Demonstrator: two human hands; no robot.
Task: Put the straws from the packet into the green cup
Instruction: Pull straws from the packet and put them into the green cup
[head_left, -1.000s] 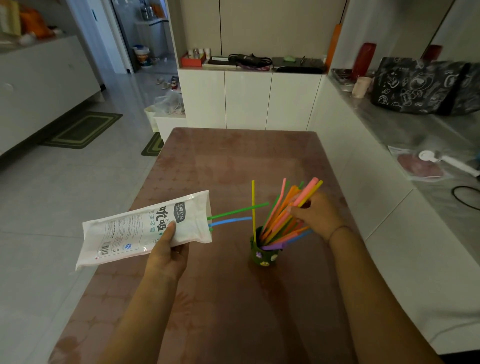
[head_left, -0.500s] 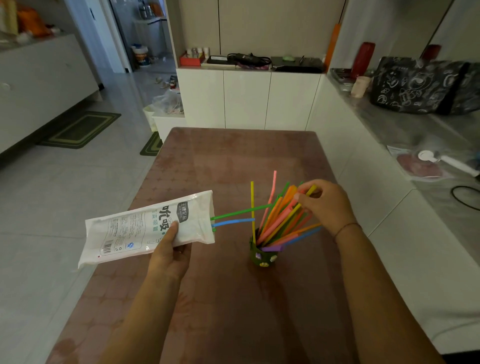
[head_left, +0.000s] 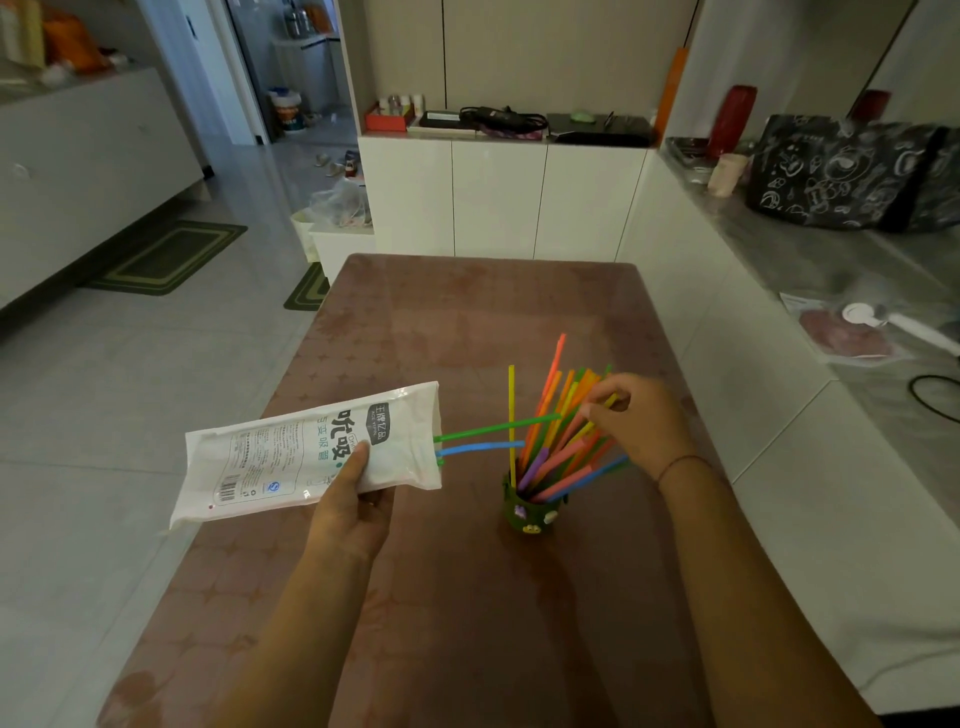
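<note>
A small green cup (head_left: 529, 514) stands on the brown table (head_left: 457, 332), right of centre. Several coloured straws (head_left: 558, 415) fan out of it, one yellow straw upright at its left. My right hand (head_left: 641, 423) is at the straws' upper ends, fingertips pinching some of them. My left hand (head_left: 353, 501) holds a white printed straw packet (head_left: 306, 452) level, left of the cup. A green straw (head_left: 493, 428) and a blue straw (head_left: 480, 448) stick out of the packet's open right end toward the cup.
A white counter (head_left: 810, 270) runs along the table's right side with a black patterned bag (head_left: 841, 171), a red bottle (head_left: 731, 122) and a black cable. White cabinets (head_left: 498, 197) stand behind the table's far edge. Tiled floor lies to the left.
My right hand has risen from the middle of the straw bundle to its upper ends, and the straws stand steeper in the cup. The packet has barely moved.
</note>
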